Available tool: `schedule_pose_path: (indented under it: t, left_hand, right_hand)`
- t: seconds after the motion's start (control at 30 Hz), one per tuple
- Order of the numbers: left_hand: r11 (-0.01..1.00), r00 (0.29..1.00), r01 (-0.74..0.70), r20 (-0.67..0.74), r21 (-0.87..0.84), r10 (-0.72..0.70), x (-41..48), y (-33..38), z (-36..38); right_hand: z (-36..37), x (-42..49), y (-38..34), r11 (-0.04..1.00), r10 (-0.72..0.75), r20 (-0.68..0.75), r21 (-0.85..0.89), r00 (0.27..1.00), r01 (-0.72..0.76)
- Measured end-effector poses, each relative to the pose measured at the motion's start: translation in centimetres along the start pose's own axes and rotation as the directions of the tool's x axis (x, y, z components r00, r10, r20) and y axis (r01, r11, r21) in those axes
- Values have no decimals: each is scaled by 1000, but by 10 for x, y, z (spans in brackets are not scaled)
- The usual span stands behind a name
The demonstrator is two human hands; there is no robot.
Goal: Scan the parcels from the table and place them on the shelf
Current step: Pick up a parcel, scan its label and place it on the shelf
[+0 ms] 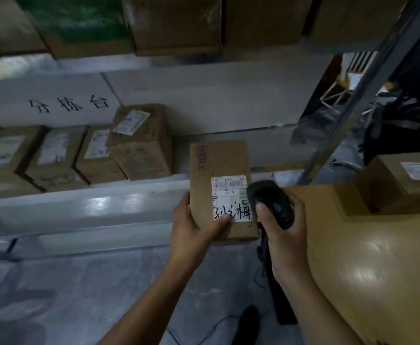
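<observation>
Brown box (pixel 218 160) is showing red print (pixel 202 156), white label (pixel 230 195) w/ black scrawl; scanner's (pixel 273 205) looking black, table (pixel 365 257) yellow, shelf (pixel 79 207) pale grey.

The thumb of your left hand (pixel 191 227) covers the lower left corner of the label (pixel 228 192) on the parcel (pixel 218 163), the scanner (pixel 274 204) hides its right edge, and its fine print is too small to read. Your right hand (pixel 287 235) conceals the scanner's grip. Labels on the shelved boxes (pixel 54 158) are blurred.
</observation>
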State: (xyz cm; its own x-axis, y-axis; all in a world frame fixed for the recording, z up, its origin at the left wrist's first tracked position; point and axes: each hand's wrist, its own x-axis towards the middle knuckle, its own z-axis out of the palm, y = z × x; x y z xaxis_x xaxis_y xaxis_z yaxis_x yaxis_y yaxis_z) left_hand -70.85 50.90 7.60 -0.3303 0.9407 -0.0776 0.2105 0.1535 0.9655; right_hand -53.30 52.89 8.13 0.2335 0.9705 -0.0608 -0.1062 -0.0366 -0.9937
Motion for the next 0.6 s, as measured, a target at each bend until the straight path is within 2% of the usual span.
schedule_pose_path:
  t: [0.2, 0.37, 0.6]
  left_hand:
    - [996, 993, 82, -89, 32, -79, 50, 14, 21]
    - [983, 984, 152, -110, 103, -141, 92, 13, 19]
    - [979, 987, 143, -97, 143, -130, 160, -1, 13]
  right_hand:
    - [17, 67, 8, 998, 45, 69, 36, 997, -47]
    - [42, 102, 18, 995, 101, 87, 6, 991, -101]
    - [87, 143, 21, 993, 101, 24, -70, 995, -100]
